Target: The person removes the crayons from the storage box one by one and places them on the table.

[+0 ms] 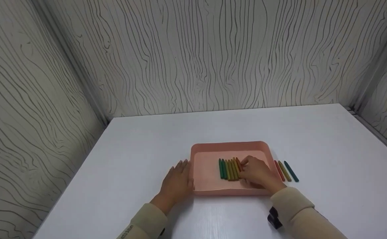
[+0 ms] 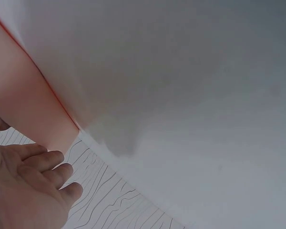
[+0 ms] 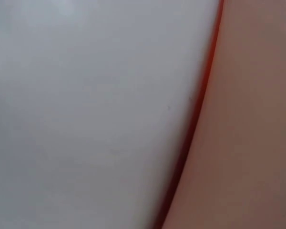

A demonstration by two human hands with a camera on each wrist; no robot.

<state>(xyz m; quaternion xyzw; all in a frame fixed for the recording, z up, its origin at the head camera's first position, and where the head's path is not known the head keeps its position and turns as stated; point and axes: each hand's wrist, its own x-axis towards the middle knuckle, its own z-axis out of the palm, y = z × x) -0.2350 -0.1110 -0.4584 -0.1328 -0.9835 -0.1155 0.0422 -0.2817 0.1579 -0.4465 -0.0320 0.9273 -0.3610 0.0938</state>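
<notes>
In the head view a shallow pink tray point(image 1: 206, 184) lies on the white table. Inside it several crayons point(image 1: 228, 171) form a row, green at the left, then yellowish, with a red crayon point(image 1: 238, 162) at the right end. My right hand point(image 1: 256, 171) reaches over the tray and pinches that red crayon between thumb and fingers, partly covering it. Against the tray's left wall rests my left hand point(image 1: 177, 182), its fingers extended; the left wrist view also has this hand point(image 2: 33, 186) beside the tray wall point(image 2: 33, 105). The right wrist view shows only tray wall point(image 3: 243, 119) and table.
Just right of the tray lie a red crayon point(image 1: 279, 171), a yellow crayon point(image 1: 284, 171) and a green crayon point(image 1: 291, 171), side by side on the table point(image 1: 140, 142). Wood-grain patterned panels point(image 1: 193, 59) stand behind and at both sides.
</notes>
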